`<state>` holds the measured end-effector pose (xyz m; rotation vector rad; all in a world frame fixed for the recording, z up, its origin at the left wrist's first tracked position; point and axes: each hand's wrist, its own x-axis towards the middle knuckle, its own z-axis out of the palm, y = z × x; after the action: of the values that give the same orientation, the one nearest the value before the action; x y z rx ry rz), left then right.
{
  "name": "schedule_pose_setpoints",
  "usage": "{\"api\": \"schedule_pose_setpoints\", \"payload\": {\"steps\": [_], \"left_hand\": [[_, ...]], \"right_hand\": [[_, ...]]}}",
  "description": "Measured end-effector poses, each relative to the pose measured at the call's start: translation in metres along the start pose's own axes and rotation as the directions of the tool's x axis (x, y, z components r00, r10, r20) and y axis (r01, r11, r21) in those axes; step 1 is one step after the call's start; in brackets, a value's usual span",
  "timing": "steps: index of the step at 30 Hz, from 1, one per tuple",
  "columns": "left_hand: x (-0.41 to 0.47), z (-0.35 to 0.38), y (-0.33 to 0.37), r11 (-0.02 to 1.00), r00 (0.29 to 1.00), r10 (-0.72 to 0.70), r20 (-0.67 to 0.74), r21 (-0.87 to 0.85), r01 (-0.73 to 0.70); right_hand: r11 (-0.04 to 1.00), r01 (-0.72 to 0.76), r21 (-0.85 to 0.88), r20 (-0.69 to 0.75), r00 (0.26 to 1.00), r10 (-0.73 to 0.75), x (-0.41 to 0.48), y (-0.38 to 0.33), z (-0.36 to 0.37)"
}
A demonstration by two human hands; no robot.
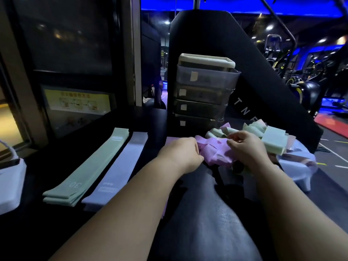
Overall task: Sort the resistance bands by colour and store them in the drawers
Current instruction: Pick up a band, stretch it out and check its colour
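Note:
A crumpled pink resistance band [214,151] lies on the dark bench between my hands. My left hand [180,155] grips its left end with curled fingers. My right hand [244,147] pinches its upper right part. A flat stack of green bands [88,168] and a flat stack of lilac bands [120,170] lie side by side to the left. A mixed heap of green and pink bands [267,136] sits at the right. The grey drawer tower [203,91] stands behind, all drawers shut.
A white plastic stool [299,166] carries part of the heap at the right. A white bag [9,181] sits at the far left edge. A black machine shroud [244,53] rises behind the drawers. My dark-clad leg [203,213] fills the lower middle.

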<state>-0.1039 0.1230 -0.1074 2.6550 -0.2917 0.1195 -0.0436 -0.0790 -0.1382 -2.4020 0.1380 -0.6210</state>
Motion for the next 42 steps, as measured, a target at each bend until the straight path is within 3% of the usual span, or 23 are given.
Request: {"api": "schedule_pose_setpoints", "payload": {"steps": [6, 10, 15, 19, 23, 26, 31, 34, 37, 42], "left_hand": [[0.019, 0.012, 0.007, 1.0, 1.0, 0.003, 0.019, 0.011, -0.004], [0.02, 0.033, -0.004, 0.998, 1.0, -0.023, -0.008, -0.056, 0.023], [0.021, 0.039, -0.008, 0.982, 1.0, -0.005, 0.004, -0.187, 0.005], [0.022, 0.043, -0.013, 0.946, 0.999, 0.007, -0.036, -0.323, -0.018], [0.025, 0.044, -0.014, 0.89, 0.994, 0.012, -0.111, -0.452, -0.062], [0.022, 0.041, -0.012, 0.831, 0.981, 0.042, -0.188, -0.539, -0.139], [0.017, 0.035, -0.012, 0.67, 0.966, 0.102, -0.236, -0.702, -0.242], [0.016, 0.034, -0.012, 0.54, 0.966, 0.161, -0.203, -0.801, -0.258], [0.014, 0.031, -0.01, 0.373, 0.961, 0.209, -0.18, -0.894, -0.248], [0.016, 0.033, -0.011, 0.354, 0.958, 0.222, -0.182, -0.9, -0.253]], "right_hand": [[0.976, 0.043, -0.213, 0.094, 0.995, -0.024, 0.002, 0.004, 0.003], [0.881, 0.133, -0.454, 0.197, 0.979, -0.047, 0.0, 0.001, 0.01], [0.881, 0.178, -0.439, 0.129, 0.982, -0.135, -0.003, -0.005, 0.007], [0.952, 0.224, -0.207, -0.026, 0.972, -0.234, -0.009, -0.014, 0.0], [0.951, 0.305, 0.044, -0.058, 0.951, -0.302, -0.017, -0.023, -0.009], [0.906, 0.329, 0.267, -0.085, 0.944, -0.318, -0.026, -0.03, -0.015], [0.735, 0.194, 0.649, -0.034, 0.973, -0.227, -0.04, -0.049, -0.027], [0.664, 0.111, 0.74, 0.023, 0.982, -0.19, -0.043, -0.053, -0.027], [0.659, 0.051, 0.75, 0.052, 0.989, -0.136, -0.043, -0.053, -0.022], [0.627, -0.052, 0.777, 0.111, 0.992, -0.055, -0.04, -0.053, -0.016]]}}
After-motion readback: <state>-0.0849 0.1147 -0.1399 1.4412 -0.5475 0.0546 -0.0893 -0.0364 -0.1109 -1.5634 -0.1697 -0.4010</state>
